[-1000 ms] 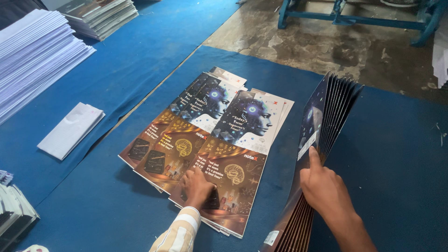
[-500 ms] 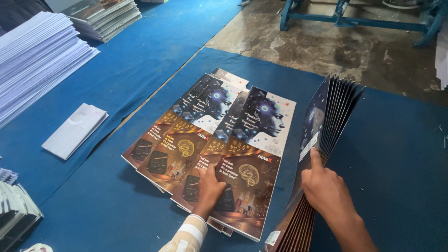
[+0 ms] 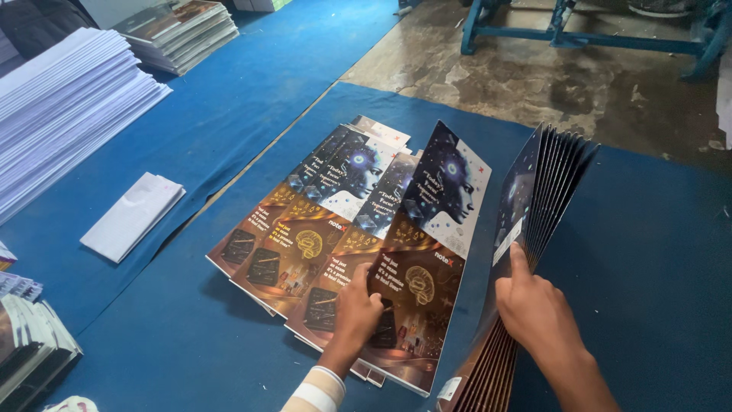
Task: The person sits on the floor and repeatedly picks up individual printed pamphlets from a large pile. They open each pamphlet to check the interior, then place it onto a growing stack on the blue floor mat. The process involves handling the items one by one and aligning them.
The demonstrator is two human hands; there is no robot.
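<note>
Several glossy printed covers (image 3: 305, 236), dark brown and blue with a face picture, lie overlapped in a slanted row on the blue cloth table (image 3: 229, 99). My left hand (image 3: 358, 309) grips the near part of the newest cover (image 3: 435, 229), which lies at the right end of the row with its far end slightly raised. My right hand (image 3: 537, 313) holds a fanned stack of the same covers (image 3: 553, 183) standing on edge just right of the row, thumb pressed on the front sheet.
Tall piles of white sheets (image 3: 69, 107) sit at the left, with a small white folded bundle (image 3: 133, 214) nearer. More printed stacks are at the far top (image 3: 183, 30) and the lower left corner (image 3: 30, 351). A blue metal frame (image 3: 579, 38) stands on the concrete floor beyond the table.
My left hand has shifted right and laid one more cover over the right end of the row. My right hand still holds the fanned stack in the same place.
</note>
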